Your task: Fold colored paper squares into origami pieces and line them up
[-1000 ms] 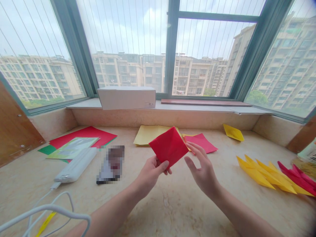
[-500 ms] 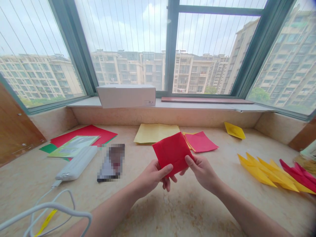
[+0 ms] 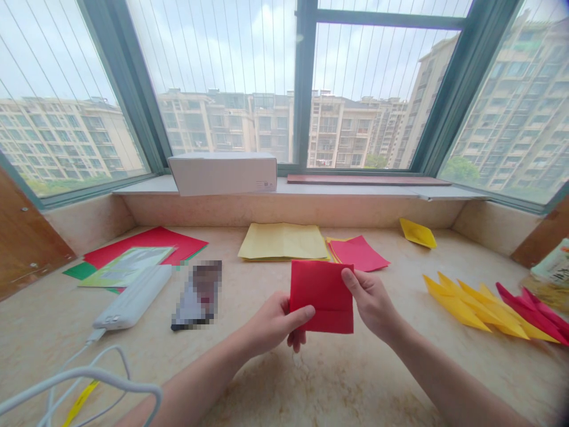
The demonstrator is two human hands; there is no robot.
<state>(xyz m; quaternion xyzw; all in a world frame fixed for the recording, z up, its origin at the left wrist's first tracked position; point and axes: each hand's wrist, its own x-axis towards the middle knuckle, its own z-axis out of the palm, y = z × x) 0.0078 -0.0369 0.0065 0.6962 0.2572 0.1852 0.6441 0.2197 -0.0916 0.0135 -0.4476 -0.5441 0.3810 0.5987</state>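
head: red, creased paper (image 3: pixel 326 290)

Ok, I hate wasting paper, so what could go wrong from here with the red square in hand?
The red paper is pinched at its left side by the left hand and near its top-right corner by the right hand; uneven pulling could skew or tear it. Both thumbs press its face, so a hard squeeze might add a stray crease.
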